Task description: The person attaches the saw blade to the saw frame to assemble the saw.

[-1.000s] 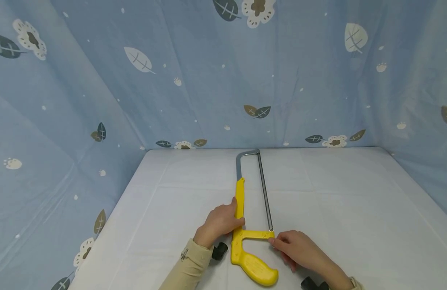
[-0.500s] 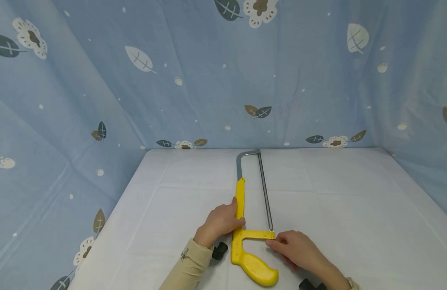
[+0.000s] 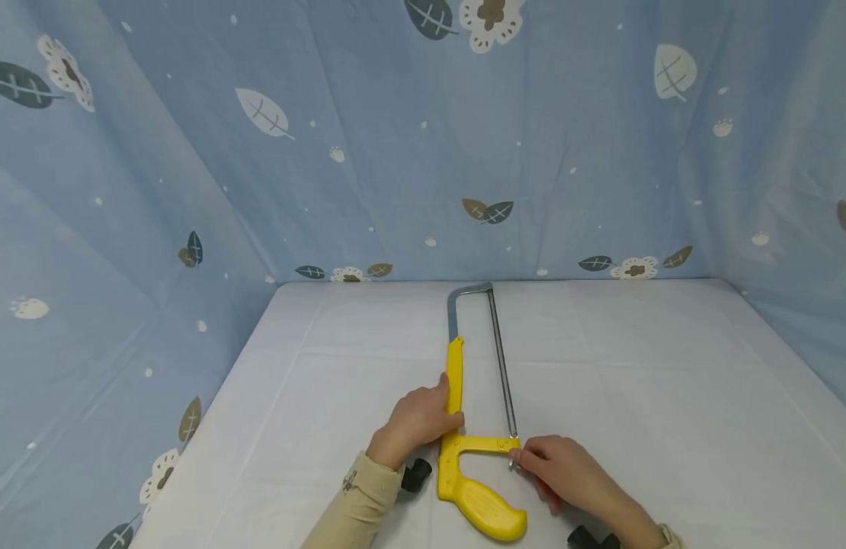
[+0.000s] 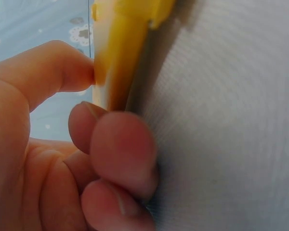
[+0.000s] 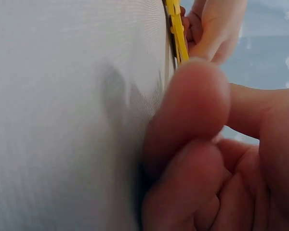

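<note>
A hacksaw (image 3: 492, 444) with a yellow handle and grey metal front frame lies on the white cloth, its blade (image 3: 501, 362) on the right side. My left hand (image 3: 414, 423) grips the yellow part of the frame above the handle, thumb on one side and fingers on the other, as the left wrist view also shows. At the near end of the blade, just below the yellow crossbar, my right hand (image 3: 567, 473) has its fingertips on a small metal wing nut (image 3: 511, 463). In the right wrist view the curled fingers hide the nut.
A white cloth (image 3: 642, 412) covers the table under the saw. Blue patterned curtains (image 3: 395, 152) hang behind it and at the sides. Dark wrist-camera mounts (image 3: 416, 475) show beside both wrists.
My right fingertips have shifted slightly at the near end of the blade, and the small metal wing nut now shows below them. The left hand and the hacksaw stay in place.
</note>
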Demonstrator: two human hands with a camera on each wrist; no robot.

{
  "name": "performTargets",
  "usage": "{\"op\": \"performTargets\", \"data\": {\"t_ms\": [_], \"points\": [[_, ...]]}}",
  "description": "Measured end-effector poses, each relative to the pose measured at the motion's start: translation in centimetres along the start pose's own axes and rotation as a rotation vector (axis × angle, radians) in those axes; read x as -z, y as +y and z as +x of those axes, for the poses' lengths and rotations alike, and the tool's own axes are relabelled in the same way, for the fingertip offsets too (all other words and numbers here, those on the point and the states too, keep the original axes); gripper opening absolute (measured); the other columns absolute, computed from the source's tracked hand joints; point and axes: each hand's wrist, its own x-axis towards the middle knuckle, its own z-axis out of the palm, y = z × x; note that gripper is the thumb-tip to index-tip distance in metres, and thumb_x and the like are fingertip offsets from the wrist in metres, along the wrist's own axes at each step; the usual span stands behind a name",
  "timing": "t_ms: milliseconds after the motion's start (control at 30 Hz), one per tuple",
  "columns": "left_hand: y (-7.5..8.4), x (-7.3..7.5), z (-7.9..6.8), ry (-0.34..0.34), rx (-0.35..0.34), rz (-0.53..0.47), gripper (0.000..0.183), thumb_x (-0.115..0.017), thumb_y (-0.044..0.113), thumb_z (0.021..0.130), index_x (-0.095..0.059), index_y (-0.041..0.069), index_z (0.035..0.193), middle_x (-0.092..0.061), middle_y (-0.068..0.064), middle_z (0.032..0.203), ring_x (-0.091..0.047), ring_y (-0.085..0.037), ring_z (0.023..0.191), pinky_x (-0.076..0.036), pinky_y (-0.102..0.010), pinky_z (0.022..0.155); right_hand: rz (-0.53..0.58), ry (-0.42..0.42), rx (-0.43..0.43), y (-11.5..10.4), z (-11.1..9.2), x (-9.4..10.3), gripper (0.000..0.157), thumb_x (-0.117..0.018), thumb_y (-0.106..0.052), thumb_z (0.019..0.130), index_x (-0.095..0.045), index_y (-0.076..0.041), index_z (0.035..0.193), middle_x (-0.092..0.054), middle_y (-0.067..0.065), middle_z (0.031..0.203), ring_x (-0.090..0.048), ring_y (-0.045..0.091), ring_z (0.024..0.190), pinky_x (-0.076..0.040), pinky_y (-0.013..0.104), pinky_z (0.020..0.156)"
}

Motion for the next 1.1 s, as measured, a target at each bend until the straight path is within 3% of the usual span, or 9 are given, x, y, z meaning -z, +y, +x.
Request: {"op": "performTargets", "data": {"t_ms": [267, 567, 833, 1100], "points": [[0.02, 0.01, -0.05, 0.012, -0.012, 0.007, 0.076, -0.056, 0.036, 0.08, -0.023, 0.004, 0.141, -0.045, -0.001, 0.06, -0.041, -0.014, 0.045, -0.034, -0.025, 0.043, 0.01, 0.042, -0.06, 0.03, 0.11, -0.11, 0.037, -0.054, -0.051, 0.081, -0.052, -0.014, 0.081, -0.048, -0.002, 0.047, -0.046, 0.014, 0.034, -0.031, 0.024, 0.035], [0.11, 0.09, -0.21, 0.008, -0.015, 0.004, 0.076, -0.056, 0.036, 0.08, -0.023, 0.004, 0.141, -0.046, -0.002, 0.061, -0.041, -0.014, 0.045, -0.034, -0.025, 0.043, 0.012, 0.018, -0.022, -0.01, -0.23, -0.06, 0.036, -0.05, -0.048, 0.085, -0.054, -0.014, 0.075, -0.047, -0.002, 0.046, -0.044, 0.014, 0.034, -0.029, 0.024, 0.034], [0.12, -0.04, -0.17, 0.015, -0.014, 0.001, 0.077, -0.056, 0.035, 0.079, -0.023, 0.004, 0.141, -0.045, -0.002, 0.06, -0.041, -0.014, 0.043, -0.034, -0.025, 0.042, -0.002, 0.014, -0.04, -0.06, -0.17, -0.06, 0.042, -0.048, -0.053, 0.084, -0.055, -0.014, 0.072, -0.046, -0.002, 0.046, -0.045, 0.015, 0.034, -0.031, 0.025, 0.035], [0.05, -0.06, -0.02, 0.02, -0.006, -0.004, 0.077, -0.057, 0.036, 0.079, -0.024, 0.004, 0.141, -0.048, -0.002, 0.063, -0.043, -0.015, 0.046, -0.035, -0.026, 0.043, -0.107, 0.044, -0.067, -0.49, 0.0, -0.3, 0.044, -0.047, -0.06, 0.08, -0.056, -0.018, 0.071, -0.043, -0.003, 0.042, -0.041, 0.014, 0.033, -0.03, 0.026, 0.036]]}}
